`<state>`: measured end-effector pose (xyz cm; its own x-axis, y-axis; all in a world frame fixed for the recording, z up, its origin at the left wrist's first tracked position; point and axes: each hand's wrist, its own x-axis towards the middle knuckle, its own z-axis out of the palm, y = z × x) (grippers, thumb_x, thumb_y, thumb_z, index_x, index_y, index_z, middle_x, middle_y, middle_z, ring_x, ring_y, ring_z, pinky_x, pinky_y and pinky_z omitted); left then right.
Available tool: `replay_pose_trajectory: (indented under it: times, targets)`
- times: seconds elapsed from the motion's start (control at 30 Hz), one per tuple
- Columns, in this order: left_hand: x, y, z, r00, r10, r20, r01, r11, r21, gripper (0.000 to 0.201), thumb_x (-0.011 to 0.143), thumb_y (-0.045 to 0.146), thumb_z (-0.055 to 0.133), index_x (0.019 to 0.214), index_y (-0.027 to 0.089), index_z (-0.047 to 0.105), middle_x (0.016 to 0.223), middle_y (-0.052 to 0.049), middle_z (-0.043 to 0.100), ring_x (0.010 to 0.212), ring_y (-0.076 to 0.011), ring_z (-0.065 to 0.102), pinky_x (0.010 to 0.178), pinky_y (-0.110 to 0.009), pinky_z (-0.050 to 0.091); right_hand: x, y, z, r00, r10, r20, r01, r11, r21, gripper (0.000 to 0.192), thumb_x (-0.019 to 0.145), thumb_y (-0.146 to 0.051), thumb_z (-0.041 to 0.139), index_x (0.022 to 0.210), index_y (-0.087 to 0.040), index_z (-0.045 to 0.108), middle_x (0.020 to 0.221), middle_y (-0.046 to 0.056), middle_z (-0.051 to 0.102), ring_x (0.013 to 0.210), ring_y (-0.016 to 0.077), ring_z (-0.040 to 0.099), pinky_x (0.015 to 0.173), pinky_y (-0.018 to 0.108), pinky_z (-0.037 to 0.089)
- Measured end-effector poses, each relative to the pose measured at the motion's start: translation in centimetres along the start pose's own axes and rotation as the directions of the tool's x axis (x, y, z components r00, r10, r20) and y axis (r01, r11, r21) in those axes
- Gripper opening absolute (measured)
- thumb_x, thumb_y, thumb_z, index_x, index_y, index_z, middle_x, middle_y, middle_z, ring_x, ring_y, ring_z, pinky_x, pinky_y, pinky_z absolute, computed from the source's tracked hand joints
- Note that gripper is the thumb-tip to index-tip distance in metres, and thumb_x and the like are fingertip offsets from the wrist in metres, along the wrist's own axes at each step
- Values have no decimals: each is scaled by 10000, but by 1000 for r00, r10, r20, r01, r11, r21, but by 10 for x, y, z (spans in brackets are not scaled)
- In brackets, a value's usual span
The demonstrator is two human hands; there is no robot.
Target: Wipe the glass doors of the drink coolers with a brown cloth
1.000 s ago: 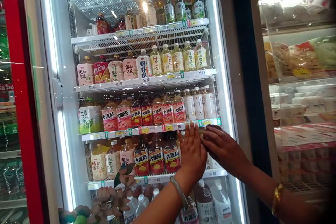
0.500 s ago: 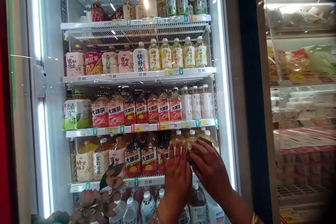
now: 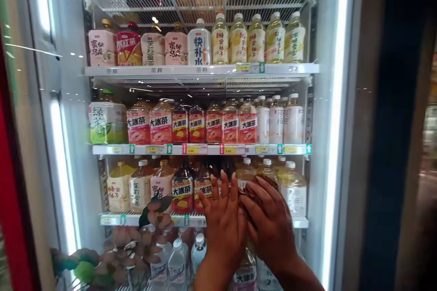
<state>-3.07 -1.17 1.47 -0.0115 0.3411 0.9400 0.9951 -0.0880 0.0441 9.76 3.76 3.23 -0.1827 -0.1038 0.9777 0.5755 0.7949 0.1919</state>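
Observation:
In the head view, a glass door covers a lit drinks cooler, and reflected lights show on the glass. My left hand [image 3: 225,218] is held up against or just before it, fingers stretched upward and apart. Close beside it on the right is my right hand [image 3: 269,223], its fingers bent and closed around a dark brown patch that I cannot make out. Behind the hands stand iced tea bottles [image 3: 183,191] with red and black labels, and white-capped bottles [image 3: 294,188]. Part of the lower shelf [image 3: 150,219] is hidden by my hands and wrists.
Upper shelves [image 3: 201,70] carry rows of bottled drinks with price tags along the edges. Leaf and flower shapes [image 3: 118,254] show at the lower left of the glass. Bright vertical light strips [image 3: 336,127] run down both sides, with a dark post [image 3: 389,145] farther right.
The view has moved closer and tilted lower, so the cooler appears larger and its top shelf is mostly cut off. My hands keep nearly the same pose, side by side.

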Motion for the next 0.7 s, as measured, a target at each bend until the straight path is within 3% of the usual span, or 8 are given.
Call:
replay_pose_trajectory:
  times: [0.1, 0.2, 0.3, 0.4, 0.53, 0.7]
  targets:
    - [-3, -11, -9, 997, 11, 74, -12, 1000, 10, 781, 992, 85, 381, 1697, 213, 70, 1774, -81, 76, 1646, -250, -77, 1313, -556, -128, -18, 2, -1, 1000, 17, 5, -17, 1000, 18, 250, 936, -172, 667, 1178, -228, 696, 1333, 107, 665, 1399, 320, 537, 1115, 550, 524]
    - [-6, -17, -15, 990, 14, 141, -14, 1000, 5, 828, 960, 103, 422, 1698, 223, 66, 1776, -54, 42, 1644, -254, -88, 1321, -540, -111, -20, 25, -5, 996, 89, 25, -90, 996, 28, 239, 897, -261, 742, 1135, -244, 723, 1305, 103, 686, 1362, 357, 581, 1123, 599, 515]
    - [-9, -18, -16, 984, 10, 179, -9, 1000, -3, 867, 932, 124, 449, 1700, 230, 59, 1775, -38, 39, 1642, -260, -83, 1322, -547, -104, -14, 39, -1, 981, 184, -65, -184, 983, 5, 280, 837, -328, 807, 1098, -242, 754, 1283, 122, 701, 1300, 394, 629, 1126, 639, 499]
    - [-11, -16, -16, 977, -16, 214, 19, 1000, -10, 881, 922, 131, 451, 1700, 237, 54, 1774, -35, 29, 1641, -279, -78, 1311, -582, -113, -13, 27, 9, 991, 122, -52, -123, 992, -12, 329, 822, -353, 819, 1127, -249, 760, 1285, 124, 702, 1283, 402, 634, 1109, 627, 507]
    - [-11, -16, -16, 974, -33, 226, 44, 998, -44, 894, 907, 125, 437, 1700, 233, 38, 1774, -33, 24, 1644, -280, -51, 1315, -591, -87, -15, 1, 12, 1000, -6, 1, 6, 1000, 15, 201, 860, -258, 770, 1061, -260, 759, 1227, 77, 723, 1284, 342, 637, 1116, 552, 513]
    - [-9, -13, -18, 976, -50, 211, 66, 995, -68, 892, 910, 126, 434, 1699, 263, 41, 1773, -13, 12, 1644, -276, -41, 1314, -602, -79, -4, 17, -10, 985, 171, 30, -172, 985, 30, 117, 854, -304, 786, 950, -237, 786, 1114, 87, 741, 1211, 342, 675, 1099, 573, 526]
